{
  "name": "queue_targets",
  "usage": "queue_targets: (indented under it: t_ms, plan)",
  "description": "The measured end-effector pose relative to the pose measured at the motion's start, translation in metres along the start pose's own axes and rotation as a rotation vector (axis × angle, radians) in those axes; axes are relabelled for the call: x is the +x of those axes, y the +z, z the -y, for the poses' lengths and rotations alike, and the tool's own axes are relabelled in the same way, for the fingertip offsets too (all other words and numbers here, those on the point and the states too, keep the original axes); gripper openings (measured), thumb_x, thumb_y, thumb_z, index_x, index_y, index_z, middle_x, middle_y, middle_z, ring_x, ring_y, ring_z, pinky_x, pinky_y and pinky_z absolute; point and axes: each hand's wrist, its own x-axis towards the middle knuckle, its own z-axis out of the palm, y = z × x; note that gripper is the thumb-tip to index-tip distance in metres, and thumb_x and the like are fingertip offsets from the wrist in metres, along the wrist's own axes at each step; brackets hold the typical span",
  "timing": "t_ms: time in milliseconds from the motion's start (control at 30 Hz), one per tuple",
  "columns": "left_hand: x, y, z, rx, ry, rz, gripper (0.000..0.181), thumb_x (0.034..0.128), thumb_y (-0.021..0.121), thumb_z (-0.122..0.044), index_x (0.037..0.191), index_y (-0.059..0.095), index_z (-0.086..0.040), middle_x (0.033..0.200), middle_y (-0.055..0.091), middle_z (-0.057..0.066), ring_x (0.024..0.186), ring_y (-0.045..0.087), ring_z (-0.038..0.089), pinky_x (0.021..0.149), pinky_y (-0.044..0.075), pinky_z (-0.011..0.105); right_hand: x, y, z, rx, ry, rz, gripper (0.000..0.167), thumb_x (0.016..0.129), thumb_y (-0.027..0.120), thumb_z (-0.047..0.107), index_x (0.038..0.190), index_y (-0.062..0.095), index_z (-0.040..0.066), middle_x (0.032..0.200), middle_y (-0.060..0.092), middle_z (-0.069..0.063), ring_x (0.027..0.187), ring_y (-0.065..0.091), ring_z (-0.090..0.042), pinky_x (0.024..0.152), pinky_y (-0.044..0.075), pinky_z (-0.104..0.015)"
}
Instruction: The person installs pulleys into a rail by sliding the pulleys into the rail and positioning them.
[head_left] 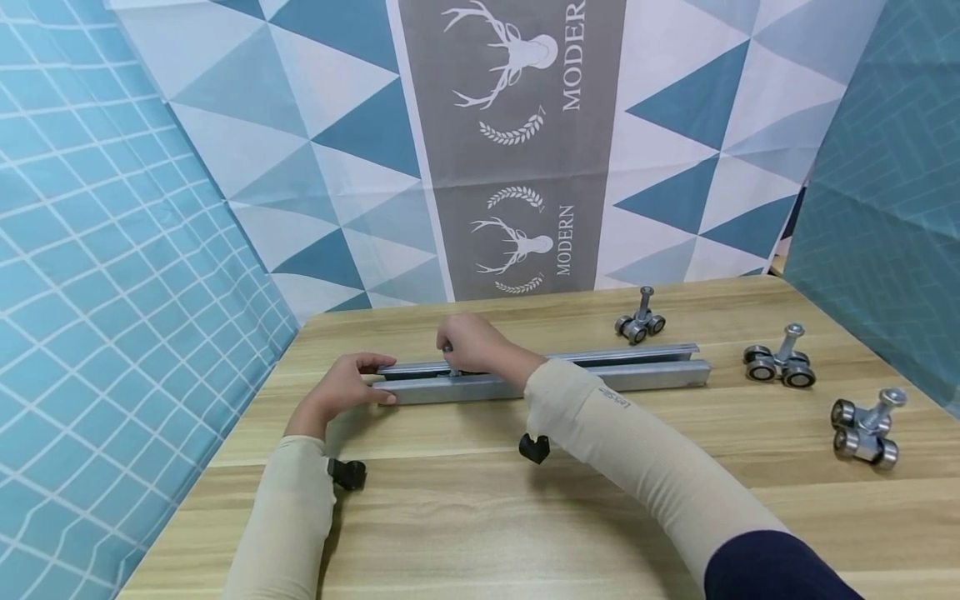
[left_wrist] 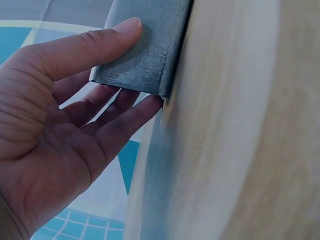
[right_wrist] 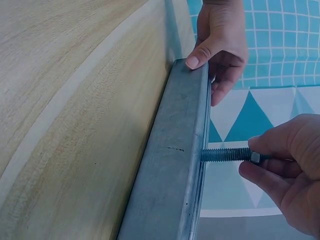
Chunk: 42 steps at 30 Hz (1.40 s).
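Note:
A long grey metal rail (head_left: 652, 375), an open channel with a slot along its top, lies across the wooden table. At its left end my left hand (head_left: 341, 387) grips it, the thumb on the near side wall and the fingers round the end and far side. My right hand (head_left: 474, 342) is above the slot, left of the rail's middle. In the right wrist view, its thumb and fingers pinch the top of a threaded bolt (right_wrist: 225, 155), by the nut. The bolt stands up out of the slot; whatever carries it inside the rail is hidden.
Three roller trolleys with upright bolts stand on the table (head_left: 450, 517) at the right: one trolley (head_left: 640, 319) behind the rail's end, another trolley (head_left: 780, 360) beyond it, a third trolley (head_left: 866, 433) nearer. Patterned cloth (head_left: 517, 167) hangs along the back and sides.

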Motion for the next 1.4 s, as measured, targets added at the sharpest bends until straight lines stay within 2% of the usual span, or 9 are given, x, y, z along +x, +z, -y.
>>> queue_targets:
  t_ms: [467, 800, 900, 1067, 1133, 1200, 1300, 1367, 1400]
  plan:
    - [-0.003, -0.004, 0.003, -0.011, 0.0, -0.003, 0.067, 0.0715, 0.088, -0.018, 0.13, 0.061, -0.002, 0.128, 0.06, 0.017, 0.118, 0.051, 0.035, 0.097, 0.041, 0.05, 0.014, 0.003, 0.013, -0.012, -0.017, 0.02, 0.046, 0.08, 0.057, -0.008, 0.057, 0.024, 0.015, 0.057, 0.015, 0.004, 0.052, 0.012, -0.011, 0.053, 0.014, -0.024]
    - [-0.003, -0.003, 0.005, -0.024, -0.013, 0.005, 0.067, 0.0721, 0.088, -0.018, 0.131, 0.06, -0.003, 0.13, 0.059, 0.016, 0.12, 0.05, 0.035, 0.099, 0.04, 0.05, 0.024, 0.009, 0.019, 0.032, -0.002, 0.022, 0.046, 0.081, 0.057, -0.008, 0.057, 0.025, 0.014, 0.057, 0.015, 0.004, 0.052, 0.013, -0.011, 0.054, 0.015, -0.023]
    - [-0.004, -0.003, 0.005, -0.027, -0.012, 0.003, 0.067, 0.0727, 0.087, -0.018, 0.132, 0.06, -0.002, 0.13, 0.058, 0.017, 0.121, 0.049, 0.036, 0.099, 0.04, 0.05, 0.028, 0.012, 0.023, 0.026, -0.002, 0.023, 0.044, 0.082, 0.057, -0.007, 0.055, 0.03, 0.014, 0.056, 0.022, 0.004, 0.052, 0.017, -0.011, 0.055, 0.018, -0.023]
    - [-0.003, -0.002, 0.004, -0.021, -0.008, 0.001, 0.066, 0.0731, 0.087, -0.019, 0.132, 0.06, -0.003, 0.131, 0.058, 0.017, 0.123, 0.049, 0.036, 0.1, 0.039, 0.051, 0.032, 0.014, 0.026, 0.029, 0.034, 0.032, 0.035, 0.086, 0.061, -0.003, 0.057, 0.05, 0.014, 0.059, 0.041, 0.005, 0.054, 0.031, -0.01, 0.058, 0.029, -0.022]
    - [-0.003, -0.002, 0.003, -0.021, -0.009, 0.001, 0.066, 0.0731, 0.087, -0.018, 0.132, 0.06, -0.004, 0.131, 0.058, 0.016, 0.123, 0.049, 0.036, 0.101, 0.039, 0.05, 0.032, 0.014, 0.026, 0.039, 0.052, 0.035, 0.035, 0.086, 0.06, -0.003, 0.057, 0.051, 0.014, 0.059, 0.042, 0.005, 0.053, 0.031, -0.01, 0.057, 0.029, -0.022]
    - [-0.002, -0.002, 0.003, -0.022, -0.015, 0.0, 0.066, 0.0726, 0.087, -0.018, 0.132, 0.06, -0.004, 0.131, 0.058, 0.016, 0.123, 0.049, 0.035, 0.101, 0.039, 0.05, 0.032, 0.014, 0.025, 0.052, 0.068, 0.044, 0.037, 0.086, 0.059, -0.003, 0.056, 0.044, 0.013, 0.058, 0.036, 0.004, 0.052, 0.027, -0.011, 0.056, 0.026, -0.023]
    - [0.0, -0.001, 0.003, -0.024, -0.024, 0.004, 0.068, 0.0724, 0.088, -0.019, 0.133, 0.059, -0.004, 0.132, 0.058, 0.015, 0.123, 0.049, 0.035, 0.101, 0.039, 0.05, 0.032, 0.014, 0.025, 0.071, 0.089, 0.046, 0.035, 0.085, 0.058, -0.004, 0.057, 0.046, 0.012, 0.06, 0.039, 0.003, 0.053, 0.027, -0.011, 0.057, 0.028, -0.023]
    - [0.001, 0.0, 0.004, -0.031, -0.031, 0.008, 0.069, 0.0722, 0.088, -0.02, 0.133, 0.059, -0.004, 0.133, 0.057, 0.015, 0.123, 0.049, 0.035, 0.101, 0.039, 0.049, 0.031, 0.014, 0.025, 0.078, 0.096, 0.052, 0.03, 0.086, 0.059, -0.003, 0.059, 0.052, 0.009, 0.062, 0.043, 0.001, 0.054, 0.029, -0.011, 0.057, 0.03, -0.024]
    - [0.001, 0.0, 0.005, -0.037, -0.036, 0.007, 0.07, 0.072, 0.088, -0.019, 0.133, 0.058, -0.004, 0.133, 0.057, 0.015, 0.123, 0.049, 0.034, 0.101, 0.039, 0.049, 0.031, 0.014, 0.025, 0.075, 0.097, 0.044, 0.026, 0.086, 0.06, -0.002, 0.062, 0.06, 0.009, 0.065, 0.05, 0.002, 0.055, 0.033, -0.01, 0.06, 0.033, -0.022]
